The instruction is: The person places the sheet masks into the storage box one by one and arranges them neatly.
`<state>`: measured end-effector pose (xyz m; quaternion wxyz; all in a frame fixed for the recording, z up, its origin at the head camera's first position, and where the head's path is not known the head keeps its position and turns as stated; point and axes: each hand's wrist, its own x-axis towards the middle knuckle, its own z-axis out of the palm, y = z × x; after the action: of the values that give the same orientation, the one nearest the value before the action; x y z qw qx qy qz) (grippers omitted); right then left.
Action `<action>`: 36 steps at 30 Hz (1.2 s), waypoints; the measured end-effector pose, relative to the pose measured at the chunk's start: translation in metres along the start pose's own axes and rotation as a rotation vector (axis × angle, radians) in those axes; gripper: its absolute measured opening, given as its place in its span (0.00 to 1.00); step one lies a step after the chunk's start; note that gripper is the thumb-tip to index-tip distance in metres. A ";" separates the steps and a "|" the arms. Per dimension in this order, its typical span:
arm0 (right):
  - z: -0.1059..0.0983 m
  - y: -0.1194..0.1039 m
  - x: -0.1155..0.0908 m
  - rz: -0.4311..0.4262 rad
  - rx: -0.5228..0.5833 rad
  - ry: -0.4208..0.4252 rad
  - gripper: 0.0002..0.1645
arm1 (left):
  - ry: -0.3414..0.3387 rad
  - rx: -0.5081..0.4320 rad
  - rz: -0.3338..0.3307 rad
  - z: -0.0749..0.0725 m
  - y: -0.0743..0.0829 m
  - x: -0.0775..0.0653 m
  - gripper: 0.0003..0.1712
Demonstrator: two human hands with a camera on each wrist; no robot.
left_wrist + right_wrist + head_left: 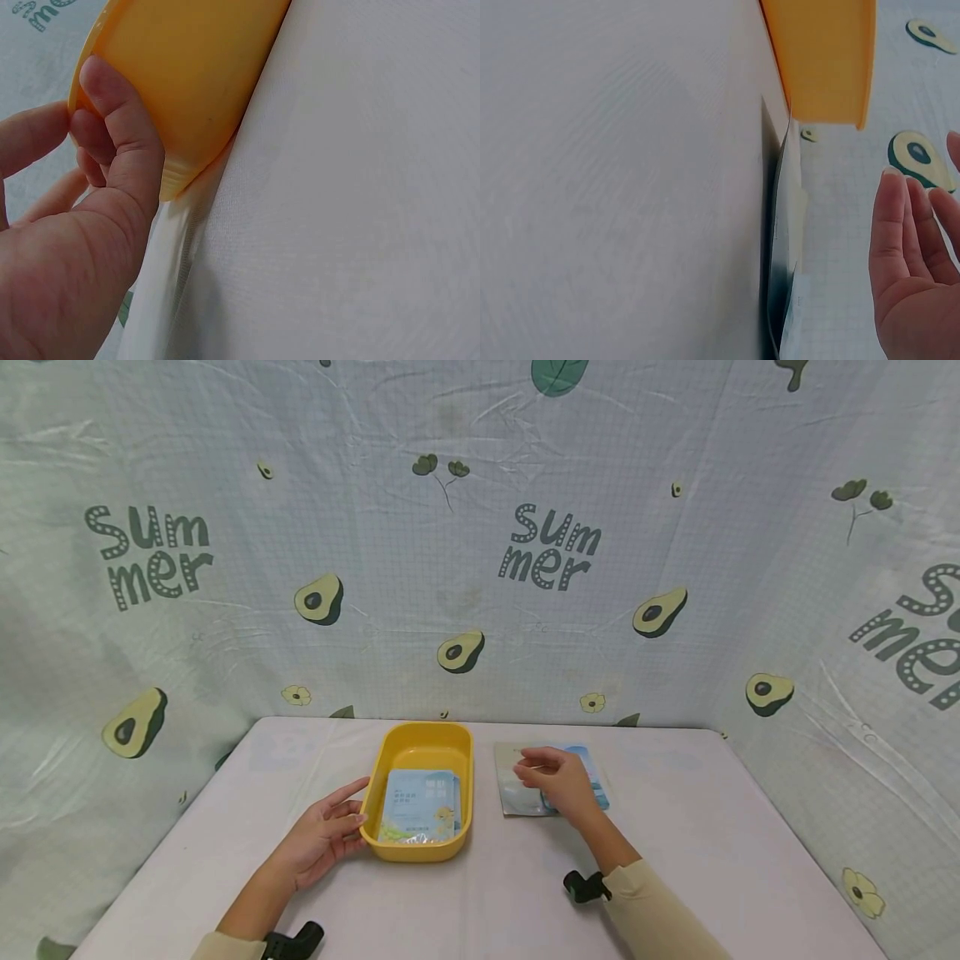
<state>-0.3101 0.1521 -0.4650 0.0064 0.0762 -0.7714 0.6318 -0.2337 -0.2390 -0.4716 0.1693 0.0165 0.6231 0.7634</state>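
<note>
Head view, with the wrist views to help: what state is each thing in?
Yellow tray: upright on the table, open-topped, partly filled.
Light-blue packets: stacked in the tray, printed face up; sealed or not, can't tell.
Grey packet: lying on the table, partly covered.
Blue packet: overlapping the grey one.
Left hand: touching the tray's left side.
Right hand: raised over the loose packets, holding nothing.
Printed backdrop: hanging, creased.

Counter [712,827], pale-covered, beneath fingers [542,757]. Wall sheeting [390,552], whitish, faint grid, creased, beyond fingers and to either side. Printed motifs: "summer" lettering [551,547], beyond and above fingers; avocados [318,600], scattered; yellow flowers [592,702]; green leaf [558,372], high beyond fingers. Light soft, even.
</note>
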 end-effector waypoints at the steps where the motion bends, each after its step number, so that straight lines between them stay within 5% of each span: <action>1: -0.001 0.001 0.000 -0.001 -0.002 -0.002 0.28 | 0.003 0.000 -0.001 0.000 0.000 0.000 0.45; 28: -0.037 0.015 -0.010 -0.014 -0.047 0.088 0.31 | 0.038 0.009 -0.016 0.003 0.002 -0.002 0.44; 36: -0.052 0.017 -0.010 0.014 -0.141 0.121 0.31 | 0.022 0.004 -0.010 0.002 0.002 -0.002 0.44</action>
<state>-0.3069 0.2074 -0.4716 0.0539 0.0317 -0.8127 0.5793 -0.2321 -0.2383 -0.4688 0.1663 0.0054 0.6266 0.7614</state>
